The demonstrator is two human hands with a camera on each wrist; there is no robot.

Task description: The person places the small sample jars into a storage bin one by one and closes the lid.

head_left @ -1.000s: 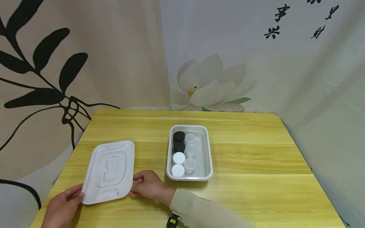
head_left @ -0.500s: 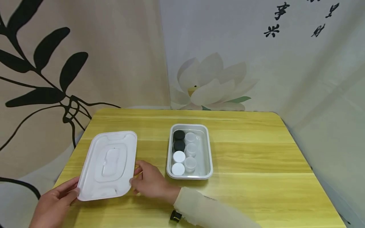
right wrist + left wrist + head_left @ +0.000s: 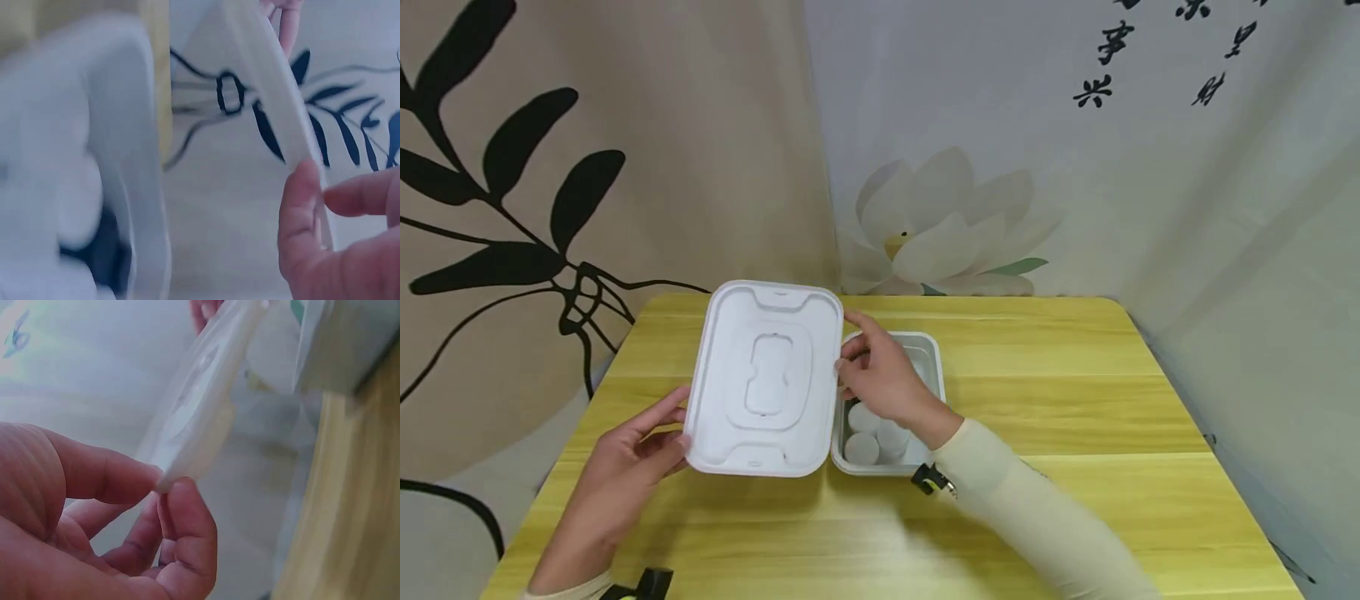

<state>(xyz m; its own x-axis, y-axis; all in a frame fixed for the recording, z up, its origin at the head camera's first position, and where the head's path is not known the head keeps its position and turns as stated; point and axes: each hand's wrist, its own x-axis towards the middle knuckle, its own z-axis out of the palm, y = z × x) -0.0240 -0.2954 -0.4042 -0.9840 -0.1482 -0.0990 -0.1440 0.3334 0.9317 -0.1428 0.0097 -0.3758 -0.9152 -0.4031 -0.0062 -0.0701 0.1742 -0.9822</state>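
Note:
A white rectangular plastic lid is held up above the table between both hands. My left hand pinches its left edge; the left wrist view shows thumb and fingertips meeting on the lid's rim. On the opposite edge my right hand grips it between thumb and fingers, seen closely in the right wrist view. Behind that hand stands a light grey rectangular container, partly covered by the hand and lid. White-topped round jars sit in its near left part; a black one shows blurred in the right wrist view.
The yellow wood-grain table carries the container near its middle. Behind it hangs a pale curtain printed with a flower, leaves and characters. The table's left edge slopes beside my left arm.
Both hands have raised the lid and carried it right and away from me, up beside the container. It now overlaps the container's left side in the head view.

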